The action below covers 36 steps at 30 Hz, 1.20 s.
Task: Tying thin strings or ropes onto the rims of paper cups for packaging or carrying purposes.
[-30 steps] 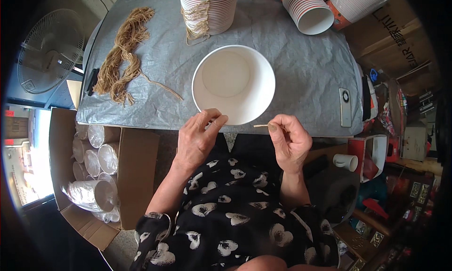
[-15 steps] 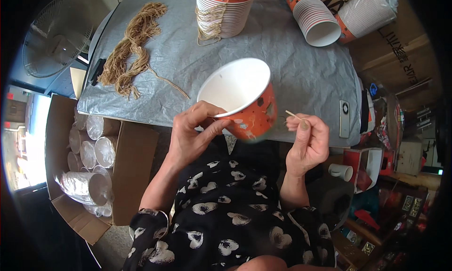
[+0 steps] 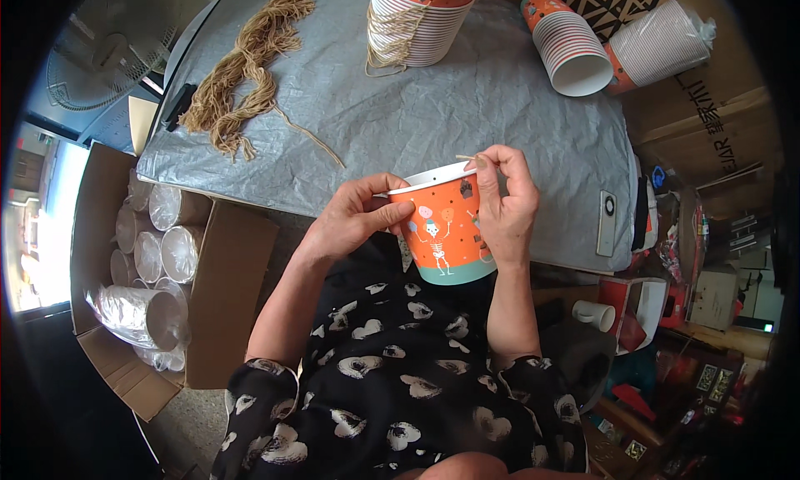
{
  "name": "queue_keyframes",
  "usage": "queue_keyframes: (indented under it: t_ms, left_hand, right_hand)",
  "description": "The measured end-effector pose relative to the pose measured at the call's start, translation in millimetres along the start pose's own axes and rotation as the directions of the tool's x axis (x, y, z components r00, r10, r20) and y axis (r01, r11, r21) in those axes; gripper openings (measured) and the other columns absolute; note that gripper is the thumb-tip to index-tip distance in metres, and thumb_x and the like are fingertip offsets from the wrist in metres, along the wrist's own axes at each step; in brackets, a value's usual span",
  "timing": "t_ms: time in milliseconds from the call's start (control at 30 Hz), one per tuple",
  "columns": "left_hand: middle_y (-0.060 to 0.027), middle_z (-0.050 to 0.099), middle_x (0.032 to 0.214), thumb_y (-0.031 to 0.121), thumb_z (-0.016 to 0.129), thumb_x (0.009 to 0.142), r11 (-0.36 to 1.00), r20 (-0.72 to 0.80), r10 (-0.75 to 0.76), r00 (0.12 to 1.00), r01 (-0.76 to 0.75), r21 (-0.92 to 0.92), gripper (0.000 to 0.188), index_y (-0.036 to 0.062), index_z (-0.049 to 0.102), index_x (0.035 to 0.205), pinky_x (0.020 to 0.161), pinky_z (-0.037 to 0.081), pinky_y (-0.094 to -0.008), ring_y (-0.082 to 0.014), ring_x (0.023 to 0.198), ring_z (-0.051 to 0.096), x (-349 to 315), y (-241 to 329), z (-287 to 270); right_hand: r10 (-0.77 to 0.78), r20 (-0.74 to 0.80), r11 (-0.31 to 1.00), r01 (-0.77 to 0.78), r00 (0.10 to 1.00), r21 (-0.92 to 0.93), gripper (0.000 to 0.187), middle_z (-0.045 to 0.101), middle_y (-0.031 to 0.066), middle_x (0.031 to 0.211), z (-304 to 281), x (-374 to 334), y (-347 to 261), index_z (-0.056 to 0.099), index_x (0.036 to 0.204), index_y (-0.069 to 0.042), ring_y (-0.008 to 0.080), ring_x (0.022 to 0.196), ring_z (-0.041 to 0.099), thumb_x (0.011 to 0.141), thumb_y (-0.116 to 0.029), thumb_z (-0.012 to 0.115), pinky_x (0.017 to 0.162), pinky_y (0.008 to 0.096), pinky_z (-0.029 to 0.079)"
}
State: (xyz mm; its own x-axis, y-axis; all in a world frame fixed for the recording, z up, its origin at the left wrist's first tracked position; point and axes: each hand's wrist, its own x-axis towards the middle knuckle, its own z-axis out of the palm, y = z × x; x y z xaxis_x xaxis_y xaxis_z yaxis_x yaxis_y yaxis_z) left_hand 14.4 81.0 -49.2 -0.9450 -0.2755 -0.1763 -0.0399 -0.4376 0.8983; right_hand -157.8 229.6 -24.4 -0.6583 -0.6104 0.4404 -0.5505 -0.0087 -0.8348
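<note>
An orange paper bucket (image 3: pixel 450 222) with a green base band, a white rim and a skeleton print is held upright in front of me, just off the near table edge. My left hand (image 3: pixel 358 213) is closed on its left rim, thumb outside and fingers over the edge. At the right rim my right hand (image 3: pixel 507 201) pinches a short piece of tan cord (image 3: pixel 465 157), whose tip sticks out past the fingers above the rim. The rest of that cord is hidden. Beyond, a bundle of tan cord (image 3: pixel 250 72) lies on the table, one strand trailing right.
A tall stack of buckets (image 3: pixel 417 30) draped with cord stands at the far middle of the grey-covered table (image 3: pixel 350 105). More stacked buckets (image 3: pixel 571 55) lie far right, and a phone (image 3: pixel 607 222) near the right edge. A carton (image 3: pixel 233 288) of wrapped cups is left; a fan (image 3: pixel 108 55) behind.
The bucket has turned from tilted, with its inside showing, to nearly upright with the skeleton facing me. My right hand has moved left and up to its rim with the cord.
</note>
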Motion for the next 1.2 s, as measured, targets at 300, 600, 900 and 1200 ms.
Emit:
queue_keyframes:
  t_ms: [300,600,900,1200]
  left_hand:
    - [-0.0054,0.072,0.087,0.013,0.063,0.101,0.989,0.071,-0.077,0.994,0.067,0.134,0.029,-0.0008,0.057,0.126,0.055,0.047,-0.0203,-0.0094,0.069,0.07,-2,35,12]
    - [-0.0071,0.073,0.091,0.01,0.061,0.1,0.993,0.05,-0.116,0.992,0.114,0.034,0.022,-0.0017,0.056,0.117,0.059,0.051,-0.0211,-0.0121,0.076,0.073,-9,28,6]
    - [-0.0051,0.071,0.079,0.019,0.069,0.099,0.994,-0.084,-0.061,0.995,0.068,0.085,0.022,0.0005,0.06,0.107,0.047,0.046,-0.0195,-0.0106,0.06,0.07,-6,15,18]
    - [-0.006,0.073,0.081,0.014,0.066,0.1,0.994,-0.086,-0.052,0.995,0.06,0.092,0.019,-0.0026,0.062,0.109,0.054,0.053,-0.0218,-0.0102,0.067,0.071,-15,20,19]
  right_hand:
    - [-0.34,0.067,0.876,0.342,0.938,-0.341,0.011,0.063,0.0069,0.08,22,3,-15,0.061,0.094,-0.005,0.0271,0.074,0.06,0.091,-0.003,0.071,0.07,0.0402,0.047]
    - [-0.384,0.111,0.846,0.398,0.917,-0.356,0.012,0.061,0.0073,0.083,31,-1,-20,0.061,0.094,-0.005,0.0282,0.078,0.061,0.09,-0.003,0.072,0.074,0.0415,0.047]
    - [-0.391,0.114,0.839,0.405,0.913,-0.363,0.012,0.061,0.0075,0.083,32,-5,-21,0.061,0.094,-0.005,0.0285,0.079,0.061,0.089,-0.003,0.072,0.075,0.042,0.047]
    - [-0.432,0.08,0.828,0.43,0.898,-0.359,0.013,0.061,0.0081,0.082,27,-8,-24,0.062,0.095,-0.004,0.0296,0.081,0.061,0.088,-0.001,0.073,0.077,0.0423,0.048]
